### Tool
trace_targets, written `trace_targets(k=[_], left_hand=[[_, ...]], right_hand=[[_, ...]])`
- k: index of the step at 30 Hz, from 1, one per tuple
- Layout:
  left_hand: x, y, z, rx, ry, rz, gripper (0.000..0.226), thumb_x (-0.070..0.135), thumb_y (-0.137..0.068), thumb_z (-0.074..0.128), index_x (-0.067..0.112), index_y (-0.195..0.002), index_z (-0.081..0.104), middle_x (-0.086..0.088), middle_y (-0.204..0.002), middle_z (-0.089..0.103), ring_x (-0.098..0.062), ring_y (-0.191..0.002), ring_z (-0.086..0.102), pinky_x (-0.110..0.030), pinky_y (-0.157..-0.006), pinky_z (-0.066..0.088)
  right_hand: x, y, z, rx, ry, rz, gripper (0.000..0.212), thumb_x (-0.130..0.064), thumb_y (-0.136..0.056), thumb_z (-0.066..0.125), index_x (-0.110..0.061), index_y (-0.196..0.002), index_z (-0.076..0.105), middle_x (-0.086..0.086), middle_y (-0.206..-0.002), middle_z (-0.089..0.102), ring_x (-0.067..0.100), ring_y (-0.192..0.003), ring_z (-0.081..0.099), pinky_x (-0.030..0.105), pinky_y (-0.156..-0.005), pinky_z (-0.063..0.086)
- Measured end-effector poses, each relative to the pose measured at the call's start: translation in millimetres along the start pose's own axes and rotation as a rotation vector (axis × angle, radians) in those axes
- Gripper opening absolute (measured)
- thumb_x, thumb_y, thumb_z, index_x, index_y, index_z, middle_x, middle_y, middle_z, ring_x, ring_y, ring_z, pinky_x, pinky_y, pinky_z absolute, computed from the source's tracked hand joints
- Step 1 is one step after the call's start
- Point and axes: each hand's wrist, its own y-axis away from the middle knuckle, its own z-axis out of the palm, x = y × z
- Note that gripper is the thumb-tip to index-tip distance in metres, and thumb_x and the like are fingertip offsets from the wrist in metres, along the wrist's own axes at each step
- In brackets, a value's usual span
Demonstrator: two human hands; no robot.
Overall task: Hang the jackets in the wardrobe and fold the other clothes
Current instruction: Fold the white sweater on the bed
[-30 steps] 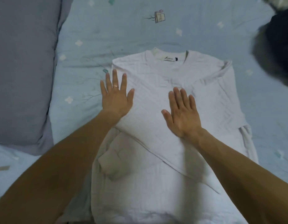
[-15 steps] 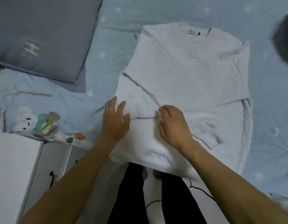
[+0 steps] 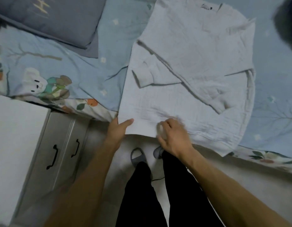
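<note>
A white long-sleeved sweater [image 3: 191,51] lies flat on the bed, collar away from me, both sleeves folded across its body. Its hem hangs slightly over the bed's near edge. My left hand [image 3: 116,130] pinches the hem's left corner, thumb on top and fingers hidden under the cloth. My right hand [image 3: 173,136] is at the middle of the hem with its fingers curled into the fabric; motion blur hides the exact grip.
The bed [image 3: 92,76] has a pale blue patterned sheet. A grey pillow [image 3: 56,18] lies at the upper left. A dark garment [image 3: 287,22] sits at the upper right edge. A grey bedside cabinet [image 3: 58,153] with two black handles stands left of my legs.
Both hands slid from the sweater's chest down to its hem. They went from lying flat on the cloth to taking hold of its bottom edge. The view tilted down toward the floor.
</note>
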Motion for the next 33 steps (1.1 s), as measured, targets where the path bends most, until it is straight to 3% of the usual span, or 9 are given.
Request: trace_targets(k=[2, 4, 7, 11, 14, 17, 20, 28, 33], left_hand=[[5.9, 13.0, -5.9, -0.037, 0.15, -0.022, 0.029, 0.006, -0.088, 0.07, 0.012, -0.116, 0.066, -0.003, -0.11, 0.073, -0.019, -0.095, 0.071, -0.032, -0.071, 0.058], [9.8, 24.2, -10.9, -0.058, 0.224, -0.032, 0.026, 0.004, -0.09, 0.067, 0.012, -0.114, 0.066, -0.002, -0.107, 0.075, -0.018, -0.092, 0.072, -0.031, -0.068, 0.058], [15.5, 42.6, -13.8, -0.056, 0.266, -0.046, 0.026, 0.003, -0.091, 0.065, 0.01, -0.116, 0.064, -0.003, -0.11, 0.073, -0.018, -0.092, 0.072, -0.029, -0.066, 0.057], [27.9, 61.6, -11.5, 0.057, 0.16, -0.027, 0.032, 0.004, -0.094, 0.062, 0.006, -0.125, 0.055, -0.011, -0.126, 0.064, -0.019, -0.093, 0.068, -0.024, -0.061, 0.056], [44.7, 76.6, -4.5, 0.107, -0.093, 0.156, 0.041, 0.007, -0.096, 0.059, 0.017, -0.133, 0.043, -0.01, -0.127, 0.056, -0.018, -0.07, 0.07, -0.024, -0.052, 0.055], [73.9, 86.4, 4.8, 0.093, -0.186, 0.291, 0.028, 0.014, -0.1, 0.055, 0.023, -0.126, 0.058, -0.011, -0.117, 0.063, -0.017, -0.048, 0.065, -0.024, -0.045, 0.053], [106.6, 86.5, 19.0, 0.061, -0.091, 0.262, 0.012, 0.014, -0.099, 0.056, 0.018, -0.103, 0.067, -0.014, -0.11, 0.068, -0.02, -0.053, 0.069, -0.022, -0.048, 0.054], [205.1, 69.1, 94.7, 0.006, 0.231, 0.176, 0.008, 0.005, -0.1, 0.051, 0.005, -0.1, 0.059, -0.011, -0.079, 0.072, -0.019, -0.065, 0.073, -0.026, -0.062, 0.059], [269.1, 27.5, 145.3, -0.078, 0.206, 0.147, 0.024, 0.003, -0.092, 0.051, 0.008, -0.113, 0.06, -0.009, -0.102, 0.068, -0.016, -0.083, 0.067, -0.025, -0.076, 0.053]], right_hand=[[-5.4, 12.1, 4.5, -0.037, 0.062, 0.05, 0.055, -0.039, -0.078, 0.068, -0.01, -0.124, 0.055, 0.013, -0.117, 0.053, 0.033, -0.099, 0.051, 0.04, -0.08, 0.045], [-9.2, 17.6, 6.5, -0.042, 0.108, 0.088, 0.061, -0.035, -0.072, 0.072, -0.01, -0.125, 0.053, 0.013, -0.115, 0.052, 0.034, -0.097, 0.05, 0.04, -0.077, 0.042], [-6.8, 26.5, 0.8, 0.016, 0.127, 0.212, 0.044, -0.011, -0.071, 0.063, -0.004, -0.114, 0.057, 0.017, -0.107, 0.053, 0.037, -0.093, 0.051, 0.04, -0.071, 0.035], [4.6, 43.4, -21.4, 0.036, 0.1, 0.35, 0.027, -0.006, -0.085, 0.052, -0.005, -0.111, 0.055, 0.015, -0.101, 0.059, 0.037, -0.091, 0.055, 0.035, -0.065, 0.028], [2.1, 58.6, -46.1, 0.046, 0.016, 0.395, 0.028, -0.007, -0.086, 0.055, -0.007, -0.113, 0.051, 0.013, -0.097, 0.057, 0.037, -0.083, 0.057, 0.036, -0.059, 0.034], [2.7, 70.3, -76.3, 0.113, -0.054, 0.437, 0.034, -0.006, -0.086, 0.056, -0.007, -0.119, 0.051, 0.014, -0.101, 0.055, 0.035, -0.087, 0.054, 0.038, -0.064, 0.041], [15.9, 75.1, -98.1, 0.135, 0.026, 0.447, 0.032, -0.006, -0.088, 0.053, -0.006, -0.12, 0.052, 0.015, -0.108, 0.056, 0.034, -0.095, 0.054, 0.038, -0.07, 0.04], [55.1, 31.4, -185.8, 0.305, -0.104, 0.462, 0.034, -0.01, -0.093, 0.048, -0.011, -0.127, 0.051, 0.017, -0.106, 0.053, 0.037, -0.087, 0.056, 0.035, -0.068, 0.041], [90.3, -33.9, -238.4, 0.394, -0.123, 0.404, 0.027, -0.01, -0.094, 0.041, -0.012, -0.117, 0.054, 0.014, -0.099, 0.052, 0.037, -0.078, 0.054, 0.034, -0.063, 0.035]])
